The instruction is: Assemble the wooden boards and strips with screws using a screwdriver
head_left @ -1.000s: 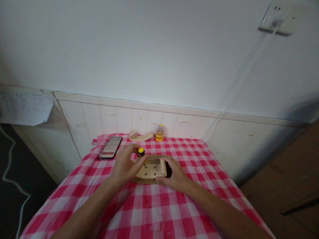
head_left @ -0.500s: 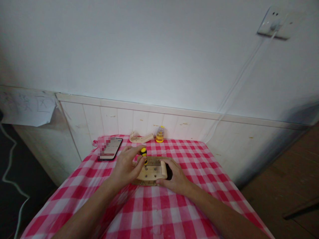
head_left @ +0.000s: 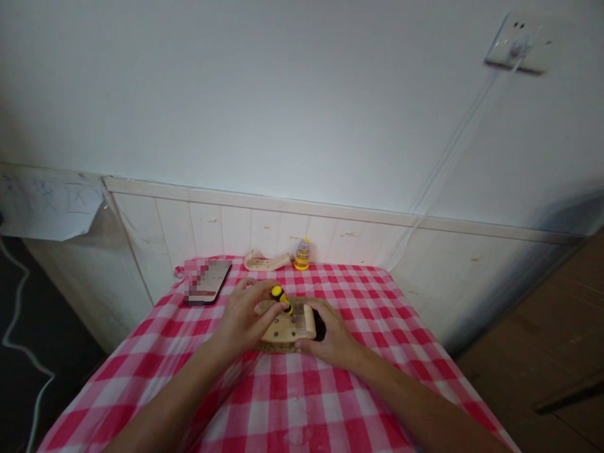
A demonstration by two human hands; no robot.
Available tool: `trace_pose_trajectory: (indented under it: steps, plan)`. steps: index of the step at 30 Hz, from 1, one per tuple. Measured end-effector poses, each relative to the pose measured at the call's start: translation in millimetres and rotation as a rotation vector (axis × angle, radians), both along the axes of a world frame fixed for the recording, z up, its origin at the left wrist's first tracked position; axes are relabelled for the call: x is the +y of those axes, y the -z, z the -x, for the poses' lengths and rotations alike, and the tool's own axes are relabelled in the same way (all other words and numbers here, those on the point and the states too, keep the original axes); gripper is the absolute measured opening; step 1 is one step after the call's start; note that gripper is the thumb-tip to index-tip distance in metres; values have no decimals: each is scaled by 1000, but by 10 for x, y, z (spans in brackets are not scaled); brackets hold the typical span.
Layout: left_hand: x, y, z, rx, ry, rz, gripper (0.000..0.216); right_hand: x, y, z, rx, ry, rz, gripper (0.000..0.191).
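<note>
My left hand grips a short yellow-and-black screwdriver between thumb and fingers, its handle leaning to the upper left. The tip is at the upper right of several screws in a pale wooden piece with an upturned end. Wrapped around that right end is my right hand, thumb in front and fingers behind. Beneath the wooden piece lies a brownish flat board, mostly covered. Something dark shows inside the right hand's grip; I cannot make out what it is.
A red-and-white checked cloth covers the table. At the back, by the panelled wall, are another curved wooden piece and a yellow screwdriver-bit holder. A phone lies at the left. A plugged socket is on the wall.
The screwdriver has moved right, from the upper left screw to the upper right one, and now leans left instead of standing nearly upright. My right hand keeps its hold.
</note>
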State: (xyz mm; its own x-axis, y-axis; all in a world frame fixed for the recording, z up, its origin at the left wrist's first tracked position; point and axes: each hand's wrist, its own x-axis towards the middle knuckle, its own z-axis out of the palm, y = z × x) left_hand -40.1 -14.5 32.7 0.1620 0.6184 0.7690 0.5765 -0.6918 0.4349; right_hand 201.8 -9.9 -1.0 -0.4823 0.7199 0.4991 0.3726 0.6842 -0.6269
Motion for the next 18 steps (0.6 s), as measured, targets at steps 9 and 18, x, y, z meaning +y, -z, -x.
trace_pose_trajectory:
  steps: [9,18]
  plan:
    - [1,7,8,-6,28,84,22,8,1,-5,-19,9,-6,72]
    - [-56,-109,-25,148,-10,73,22,-4,-3,4,-14,24,8,74]
